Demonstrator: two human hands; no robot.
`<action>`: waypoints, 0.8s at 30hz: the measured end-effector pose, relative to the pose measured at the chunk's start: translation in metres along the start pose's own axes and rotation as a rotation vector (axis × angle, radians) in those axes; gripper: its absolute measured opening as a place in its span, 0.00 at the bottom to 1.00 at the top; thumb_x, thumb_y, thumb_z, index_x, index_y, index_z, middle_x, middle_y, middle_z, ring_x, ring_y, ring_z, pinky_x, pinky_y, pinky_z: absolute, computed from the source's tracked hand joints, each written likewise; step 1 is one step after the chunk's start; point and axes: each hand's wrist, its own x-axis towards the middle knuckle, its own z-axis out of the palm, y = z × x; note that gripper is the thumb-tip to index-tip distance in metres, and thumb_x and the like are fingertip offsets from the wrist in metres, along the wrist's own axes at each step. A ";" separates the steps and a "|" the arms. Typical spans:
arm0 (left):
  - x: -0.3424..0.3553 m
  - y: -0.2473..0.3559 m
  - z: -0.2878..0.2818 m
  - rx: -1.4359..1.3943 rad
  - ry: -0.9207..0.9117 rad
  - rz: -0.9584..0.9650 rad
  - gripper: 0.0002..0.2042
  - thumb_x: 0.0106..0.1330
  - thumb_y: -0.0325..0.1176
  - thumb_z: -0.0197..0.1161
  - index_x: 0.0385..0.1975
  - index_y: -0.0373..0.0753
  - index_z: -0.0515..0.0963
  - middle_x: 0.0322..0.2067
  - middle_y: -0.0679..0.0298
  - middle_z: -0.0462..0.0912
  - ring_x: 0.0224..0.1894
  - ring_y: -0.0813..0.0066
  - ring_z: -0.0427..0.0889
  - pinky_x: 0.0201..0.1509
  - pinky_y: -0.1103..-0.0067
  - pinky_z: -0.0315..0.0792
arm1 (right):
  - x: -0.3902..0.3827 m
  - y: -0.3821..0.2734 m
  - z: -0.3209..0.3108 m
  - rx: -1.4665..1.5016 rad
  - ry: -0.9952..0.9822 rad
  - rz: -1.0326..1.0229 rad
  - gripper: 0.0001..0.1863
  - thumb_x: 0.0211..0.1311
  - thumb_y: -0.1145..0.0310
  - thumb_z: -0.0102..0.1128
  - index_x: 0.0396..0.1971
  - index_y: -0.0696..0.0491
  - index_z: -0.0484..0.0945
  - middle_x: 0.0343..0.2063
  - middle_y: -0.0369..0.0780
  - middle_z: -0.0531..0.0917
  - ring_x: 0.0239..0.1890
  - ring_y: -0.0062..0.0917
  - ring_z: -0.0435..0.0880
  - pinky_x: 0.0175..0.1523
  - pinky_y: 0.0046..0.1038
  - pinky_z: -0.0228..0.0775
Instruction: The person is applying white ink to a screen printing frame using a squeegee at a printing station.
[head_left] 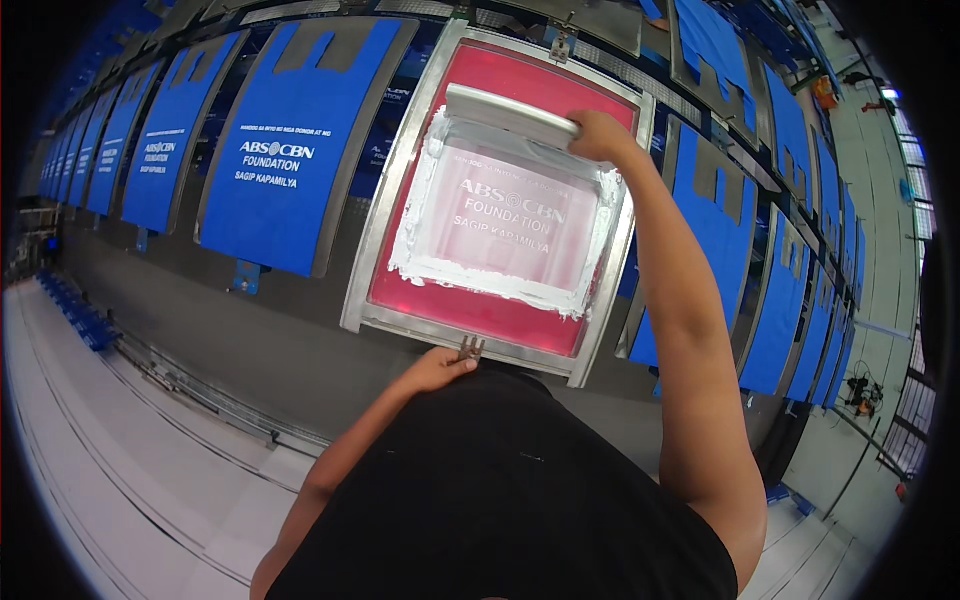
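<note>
A silk-screen frame (pixel 375 255) with metal sides and a red border lies in front of me. White ink (pixel 420 268) rings its pale printing window, through which lettering shows. My right hand (pixel 603 138) is closed around the right end of a squeegee (pixel 505 112), a long pale metal bar lying across the far part of the window. At the frame's near edge, my left hand (pixel 438 371) is closed on a small pronged metal bracket (pixel 472 347). Its fingers are partly hidden beneath the hand.
Blue bags (pixel 275 150) with white print lie on flat boards in a row to the left. More blue bags (pixel 712 205) lie on boards to the right. A metal clamp (pixel 563 45) stands at the frame's far edge. Pale floor (pixel 130 470) shows at lower left.
</note>
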 end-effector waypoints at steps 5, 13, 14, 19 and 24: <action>-0.017 0.032 0.001 0.018 -0.034 0.013 0.18 0.70 0.46 0.55 0.28 0.36 0.79 0.19 0.73 0.74 0.23 0.86 0.71 0.27 0.85 0.66 | -0.018 -0.019 0.008 0.034 0.147 0.049 0.27 0.40 0.75 0.54 0.47 0.50 0.80 0.40 0.50 0.83 0.47 0.44 0.80 0.54 0.38 0.71; -0.027 0.049 -0.001 -0.045 -0.018 0.004 0.20 0.70 0.48 0.55 0.24 0.36 0.78 0.15 0.70 0.74 0.19 0.84 0.71 0.23 0.85 0.65 | -0.201 -0.130 0.056 0.029 0.058 0.010 0.26 0.40 0.77 0.57 0.46 0.48 0.79 0.38 0.43 0.82 0.43 0.39 0.79 0.49 0.39 0.70; -0.026 0.052 0.001 -0.034 -0.011 0.009 0.20 0.70 0.48 0.55 0.24 0.37 0.78 0.15 0.70 0.74 0.18 0.85 0.71 0.23 0.85 0.65 | -0.230 -0.142 0.070 0.015 0.115 0.013 0.24 0.40 0.77 0.57 0.44 0.50 0.79 0.36 0.42 0.82 0.41 0.39 0.79 0.48 0.39 0.70; -0.010 0.044 0.008 0.115 0.027 -0.056 0.21 0.70 0.49 0.55 0.25 0.37 0.78 0.16 0.69 0.75 0.19 0.83 0.72 0.24 0.83 0.67 | -0.268 -0.147 0.088 0.045 0.250 -0.002 0.22 0.39 0.76 0.59 0.42 0.52 0.78 0.34 0.40 0.82 0.40 0.37 0.78 0.46 0.38 0.67; 0.004 0.015 0.010 0.314 0.218 -0.110 0.22 0.68 0.53 0.55 0.29 0.37 0.82 0.19 0.65 0.79 0.21 0.79 0.77 0.27 0.79 0.71 | -0.262 -0.101 0.069 0.033 0.238 0.073 0.21 0.44 0.67 0.65 0.43 0.49 0.78 0.37 0.40 0.83 0.44 0.36 0.79 0.52 0.43 0.62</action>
